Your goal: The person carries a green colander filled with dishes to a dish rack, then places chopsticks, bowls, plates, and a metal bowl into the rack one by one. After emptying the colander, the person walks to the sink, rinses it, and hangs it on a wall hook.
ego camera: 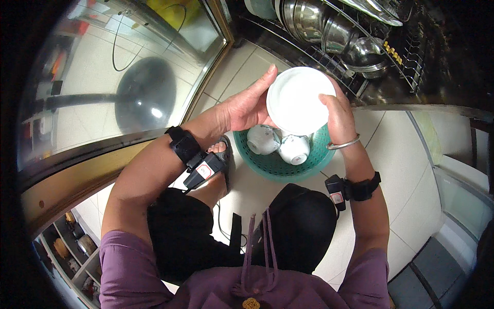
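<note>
A white round dish (299, 101), perhaps a stack of plates, is held up between my two hands. My right hand (341, 112) grips its right side, the thumb over the face and the fingers hidden behind. On the left side, my left hand (252, 104) supports it, fingers passing behind the rim and the thumb pointing up beside it. Below sits a green perforated plastic basket (285, 175) on the tiled floor. Inside it lie two white patterned ceramic bowls, one at the left (262, 141) and one tipped with its base showing (295, 150).
An open pull-out wire dish rack (361, 87) with several stainless steel bowls (303, 23) stands ahead to the right. A glass sliding door (115, 127) with a brown frame is at my left. A drawer of small items (65, 247) lies at lower left.
</note>
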`<state>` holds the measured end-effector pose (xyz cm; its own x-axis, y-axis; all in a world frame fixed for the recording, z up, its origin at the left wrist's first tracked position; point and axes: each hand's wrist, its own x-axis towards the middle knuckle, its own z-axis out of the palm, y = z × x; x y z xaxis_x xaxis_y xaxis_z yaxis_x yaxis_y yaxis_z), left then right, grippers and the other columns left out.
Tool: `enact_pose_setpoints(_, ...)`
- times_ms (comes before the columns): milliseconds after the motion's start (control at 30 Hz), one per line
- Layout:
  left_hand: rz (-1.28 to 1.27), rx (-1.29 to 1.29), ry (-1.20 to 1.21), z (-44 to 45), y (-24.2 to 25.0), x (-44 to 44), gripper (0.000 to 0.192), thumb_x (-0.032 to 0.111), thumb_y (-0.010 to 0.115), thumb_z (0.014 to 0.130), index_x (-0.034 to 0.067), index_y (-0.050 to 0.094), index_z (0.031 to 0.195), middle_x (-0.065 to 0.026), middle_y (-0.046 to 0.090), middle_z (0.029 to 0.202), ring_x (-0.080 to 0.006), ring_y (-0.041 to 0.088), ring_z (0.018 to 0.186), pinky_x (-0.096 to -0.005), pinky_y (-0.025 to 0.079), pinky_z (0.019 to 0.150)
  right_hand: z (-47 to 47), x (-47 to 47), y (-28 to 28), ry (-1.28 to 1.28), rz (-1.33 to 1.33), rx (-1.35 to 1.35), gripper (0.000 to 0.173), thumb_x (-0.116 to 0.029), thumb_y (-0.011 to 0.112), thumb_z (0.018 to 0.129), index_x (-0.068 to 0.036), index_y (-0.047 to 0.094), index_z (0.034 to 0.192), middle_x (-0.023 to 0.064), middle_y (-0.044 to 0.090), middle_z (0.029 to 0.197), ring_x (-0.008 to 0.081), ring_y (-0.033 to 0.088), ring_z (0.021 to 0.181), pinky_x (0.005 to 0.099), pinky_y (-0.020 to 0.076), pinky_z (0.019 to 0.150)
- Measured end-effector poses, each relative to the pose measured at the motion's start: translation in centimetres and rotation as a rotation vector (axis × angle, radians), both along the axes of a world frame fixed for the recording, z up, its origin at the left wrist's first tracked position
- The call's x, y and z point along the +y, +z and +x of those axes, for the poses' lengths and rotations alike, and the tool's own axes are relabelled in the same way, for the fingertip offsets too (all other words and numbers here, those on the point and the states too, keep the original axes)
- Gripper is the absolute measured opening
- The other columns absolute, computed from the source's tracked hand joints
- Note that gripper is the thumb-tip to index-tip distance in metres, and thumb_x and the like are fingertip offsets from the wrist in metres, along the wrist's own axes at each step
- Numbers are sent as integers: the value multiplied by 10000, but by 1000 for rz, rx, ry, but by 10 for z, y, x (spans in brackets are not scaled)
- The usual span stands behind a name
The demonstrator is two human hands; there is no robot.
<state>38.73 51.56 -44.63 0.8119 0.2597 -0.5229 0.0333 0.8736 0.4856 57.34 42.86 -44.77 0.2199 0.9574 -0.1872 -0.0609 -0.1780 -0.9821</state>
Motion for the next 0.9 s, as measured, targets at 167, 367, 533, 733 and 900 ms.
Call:
enact_pose_setpoints(167, 89, 1, -102, -5, 3, 4, 803, 674, 414, 836, 82, 342, 1373, -141, 441, 1344, -249, 492, 1184, -387, 428, 977, -1, -3, -9, 33, -6, 95, 458, -92, 416, 824, 35, 446, 1263, 128, 533, 1188, 181, 498, 1081, 284, 373, 952)
enact_pose_setpoints(367, 130, 154, -59, -6, -1, -2, 621, 294, 632, 825, 50, 368, 1331, -104, 512, 1240, -219, 525, 1127, -361, 445, 959, -1, -7, -18, 68, -62, 246, 481, -81, 452, 848, 47, 392, 1307, 123, 512, 1223, 175, 468, 1131, 279, 341, 988)
enact_pose_setpoints(533, 224, 206, -38, -5, -12, -6, 645, 135, 641, 783, 64, 336, 1347, -117, 500, 1228, -222, 540, 1092, -357, 515, 840, -1, -4, -24, 67, -69, 427, 439, -118, 441, 884, -25, 411, 1311, 95, 517, 1201, 155, 488, 1088, 288, 373, 961)
enact_pose_setpoints(733, 215, 142, 0, -5, -10, -10, 731, 207, 693, 761, 84, 308, 1371, -103, 479, 1258, -212, 519, 1109, -349, 482, 876, 6, -2, -21, 143, -272, 262, 433, -283, 434, 961, -91, 389, 1346, 88, 498, 1233, 154, 560, 997, 270, 485, 823)
enact_pose_setpoints(900, 229, 218, -14, 0, -8, -14, 720, 179, 676, 747, 99, 322, 1369, -79, 489, 1248, -198, 518, 1099, -340, 452, 911, 10, -5, -10, 243, -383, 397, 514, -316, 442, 956, -111, 282, 1400, 90, 488, 1241, 172, 573, 1005, 317, 514, 804)
